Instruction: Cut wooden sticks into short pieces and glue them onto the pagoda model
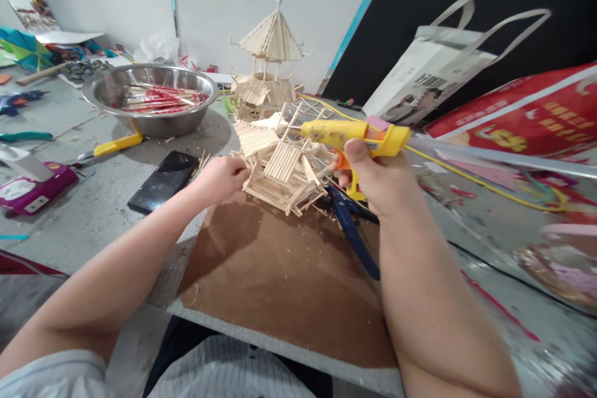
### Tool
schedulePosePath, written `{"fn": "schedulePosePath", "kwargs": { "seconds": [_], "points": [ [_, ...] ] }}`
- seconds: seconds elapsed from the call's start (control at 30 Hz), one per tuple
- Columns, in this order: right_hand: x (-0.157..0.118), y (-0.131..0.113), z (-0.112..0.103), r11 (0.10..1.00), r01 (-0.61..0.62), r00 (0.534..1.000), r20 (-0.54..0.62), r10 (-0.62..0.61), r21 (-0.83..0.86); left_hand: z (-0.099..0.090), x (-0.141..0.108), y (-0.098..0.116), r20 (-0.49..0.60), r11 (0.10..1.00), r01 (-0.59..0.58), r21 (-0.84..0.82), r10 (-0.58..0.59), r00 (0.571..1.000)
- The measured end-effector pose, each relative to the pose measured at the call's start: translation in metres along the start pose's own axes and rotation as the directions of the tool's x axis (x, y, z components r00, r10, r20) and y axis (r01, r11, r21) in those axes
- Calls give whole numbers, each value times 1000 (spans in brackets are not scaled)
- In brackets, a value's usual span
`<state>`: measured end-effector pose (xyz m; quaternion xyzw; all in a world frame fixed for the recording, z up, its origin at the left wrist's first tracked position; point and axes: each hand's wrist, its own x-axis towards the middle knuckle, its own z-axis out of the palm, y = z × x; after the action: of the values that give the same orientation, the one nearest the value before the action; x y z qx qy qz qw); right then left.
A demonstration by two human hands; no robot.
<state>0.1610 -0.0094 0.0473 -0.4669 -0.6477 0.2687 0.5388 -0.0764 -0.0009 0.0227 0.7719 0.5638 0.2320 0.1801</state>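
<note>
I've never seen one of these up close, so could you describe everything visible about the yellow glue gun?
The glue gun has a yellow body that looks plastic, greyish smudges along its side, and an orange trigger. The right hand grips it, thumb against the side towards the rear. Held roughly level, it points its narrow nozzle leftward at the upper part of the stick model. Whether the tip touches a stick is unclear.
</note>
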Motion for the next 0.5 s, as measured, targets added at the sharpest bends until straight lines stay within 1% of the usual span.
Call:
{"fn": "schedulePosePath", "kwargs": {
  "seconds": [0.07,0.17,0.23,0.37,0.5],
  "points": [
    [2,1,1,993,-51,997,-44,56,108,0,1,-6,44,992,-14,129,8,999],
    [5,2,4,959,-127,988,-48,143,252,4,3,-12,127,975,-44,218,17,992],
    [7,3,6,943,-153,984,-43,174,297,7,3,-14,147,970,-69,234,35,988],
    [8,4,7,927,-186,978,-31,207,327,10,3,-15,139,969,-68,237,36,990],
    [8,4,9,933,-187,981,4,195,307,11,5,-15,117,981,-40,188,18,993]
  ]
}}
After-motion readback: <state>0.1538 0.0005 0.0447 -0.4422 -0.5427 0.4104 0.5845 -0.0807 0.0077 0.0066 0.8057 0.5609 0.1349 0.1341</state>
